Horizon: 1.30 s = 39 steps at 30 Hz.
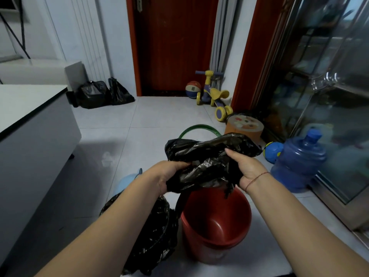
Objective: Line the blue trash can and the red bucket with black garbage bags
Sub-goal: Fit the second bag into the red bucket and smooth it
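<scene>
Tiled floor [151, 116] carried red bucket [215, 226], unlined, near right; fingers of left hand [169, 174] and right hand [245, 168] gripped crumpled garbage bag [209, 156] above it; advisable: find mouth, spread it over the rim.

Black garbage bag [209, 156] above red bucket [215, 226]

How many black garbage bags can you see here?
4: one held in both hands over the red bucket, one lining the can at lower left, two by the far wall. Others may be hidden.
</scene>
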### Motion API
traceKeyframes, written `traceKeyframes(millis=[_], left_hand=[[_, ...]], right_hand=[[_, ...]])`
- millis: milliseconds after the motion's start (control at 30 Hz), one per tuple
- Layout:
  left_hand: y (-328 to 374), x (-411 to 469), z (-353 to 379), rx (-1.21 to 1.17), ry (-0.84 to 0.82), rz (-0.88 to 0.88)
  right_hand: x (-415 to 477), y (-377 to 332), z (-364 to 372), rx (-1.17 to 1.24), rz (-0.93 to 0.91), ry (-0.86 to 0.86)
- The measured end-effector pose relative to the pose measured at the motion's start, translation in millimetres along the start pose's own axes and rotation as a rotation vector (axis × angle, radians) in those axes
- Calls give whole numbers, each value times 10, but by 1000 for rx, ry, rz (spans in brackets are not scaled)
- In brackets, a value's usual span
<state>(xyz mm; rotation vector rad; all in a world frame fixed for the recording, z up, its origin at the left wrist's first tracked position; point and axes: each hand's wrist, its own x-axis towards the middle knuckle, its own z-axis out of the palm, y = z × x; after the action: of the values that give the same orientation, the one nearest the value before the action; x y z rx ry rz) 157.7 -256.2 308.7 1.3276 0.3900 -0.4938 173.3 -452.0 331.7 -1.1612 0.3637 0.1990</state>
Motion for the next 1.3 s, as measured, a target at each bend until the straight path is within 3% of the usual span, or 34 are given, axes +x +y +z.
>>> traceKeyframes(millis=[300, 467, 600, 700, 1033, 1133, 1300], left_hand=[[62, 193, 7, -542, 3, 28], [78, 199, 42, -475, -84, 5], [58, 98, 33, -218, -276, -21], [57, 62, 26, -117, -293, -49], [168, 38, -169, -484, -198, 27], [164, 51, -270, -580, -117, 31], [154, 45, -289, -557, -166, 11]], right_hand=[[119, -41, -18, -33, 63, -33], [168, -43, -79, 16, 77, 26], [197, -75, -140, 18, 70, 51], [186, -86, -150, -4, 64, 13], [16, -200, -258, -228, 258, -454], [-8, -194, -284, -326, 236, -448], [45, -167, -292, -143, 237, -306]])
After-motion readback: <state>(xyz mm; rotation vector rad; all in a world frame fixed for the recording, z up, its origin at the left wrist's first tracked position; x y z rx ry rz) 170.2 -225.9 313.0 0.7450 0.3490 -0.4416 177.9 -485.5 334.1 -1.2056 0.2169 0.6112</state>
